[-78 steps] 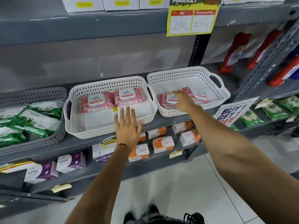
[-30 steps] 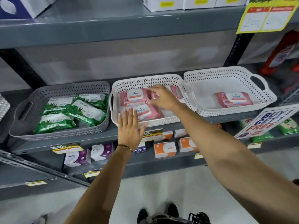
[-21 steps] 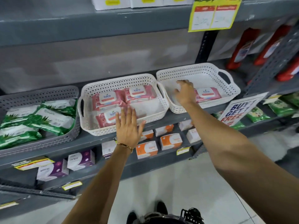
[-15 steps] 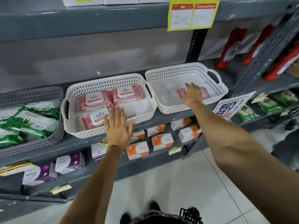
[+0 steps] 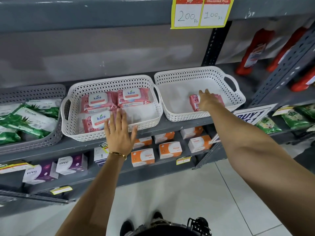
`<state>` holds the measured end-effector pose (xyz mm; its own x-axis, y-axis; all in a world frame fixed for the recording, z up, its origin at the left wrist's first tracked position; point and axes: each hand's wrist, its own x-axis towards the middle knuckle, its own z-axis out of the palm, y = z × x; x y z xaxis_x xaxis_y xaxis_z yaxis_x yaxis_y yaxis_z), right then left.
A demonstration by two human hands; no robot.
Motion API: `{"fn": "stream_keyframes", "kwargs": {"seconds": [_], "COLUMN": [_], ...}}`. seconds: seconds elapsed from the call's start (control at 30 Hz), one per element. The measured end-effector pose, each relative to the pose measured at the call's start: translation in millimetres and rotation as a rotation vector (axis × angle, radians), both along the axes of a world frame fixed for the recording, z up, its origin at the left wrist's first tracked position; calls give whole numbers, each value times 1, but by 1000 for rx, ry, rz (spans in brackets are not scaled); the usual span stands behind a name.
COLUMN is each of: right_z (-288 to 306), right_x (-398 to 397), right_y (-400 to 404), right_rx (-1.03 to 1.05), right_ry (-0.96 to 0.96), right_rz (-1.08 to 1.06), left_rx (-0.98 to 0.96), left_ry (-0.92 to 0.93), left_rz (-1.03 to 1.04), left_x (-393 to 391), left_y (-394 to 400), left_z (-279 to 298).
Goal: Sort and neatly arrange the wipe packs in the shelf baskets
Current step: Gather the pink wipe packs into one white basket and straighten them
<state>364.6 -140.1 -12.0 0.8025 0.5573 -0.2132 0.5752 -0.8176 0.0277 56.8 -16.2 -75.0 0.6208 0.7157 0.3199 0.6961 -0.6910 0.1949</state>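
Three pink Kara wipe packs lie in the middle white basket (image 5: 109,80): two at the back (image 5: 98,101) (image 5: 133,97) and one at the front left (image 5: 97,120). My left hand (image 5: 119,132) is open and flat against that basket's front wall, fingers spread. The right white basket (image 5: 187,70) holds a single pink wipe pack (image 5: 194,102) on its floor near the front. My right hand (image 5: 207,103) lies over this pack with the fingers reaching past its far edge. Most of the pack is covered.
A grey basket (image 5: 34,92) with green wipe packs (image 5: 34,116) stands at the left. Orange and purple boxes fill the shelf below. Red bottles (image 5: 254,51) and a slanted grey upright (image 5: 289,62) are at the right. A yellow price card (image 5: 201,12) hangs overhead.
My right hand put a pink pack in the middle basket's front left, then went back to the right basket and settled on the last pack. My left hand stayed at the basket front.
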Motion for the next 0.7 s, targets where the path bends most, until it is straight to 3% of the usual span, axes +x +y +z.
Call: {"fn": "stream_keyframes", "kwargs": {"seconds": [0.23,0.37,0.6,0.7], "right_z": [2,6,20,36], "right_x": [2,3,-13,-35], "right_y": [4,4,13,31], "right_rx": [-179,-163,210,464], "right_ry": [-106,-142,-167,-43], "right_rz": [43,63,21,143], "left_rx": [5,-9,-8,-3], "left_ry": [28,26,43,46], "left_rz": [-1,-4,-34,-47], "left_x": [-1,-1,-3,-6], "left_y": [0,0,-1,-1], "left_z": [0,1,4,7]}}
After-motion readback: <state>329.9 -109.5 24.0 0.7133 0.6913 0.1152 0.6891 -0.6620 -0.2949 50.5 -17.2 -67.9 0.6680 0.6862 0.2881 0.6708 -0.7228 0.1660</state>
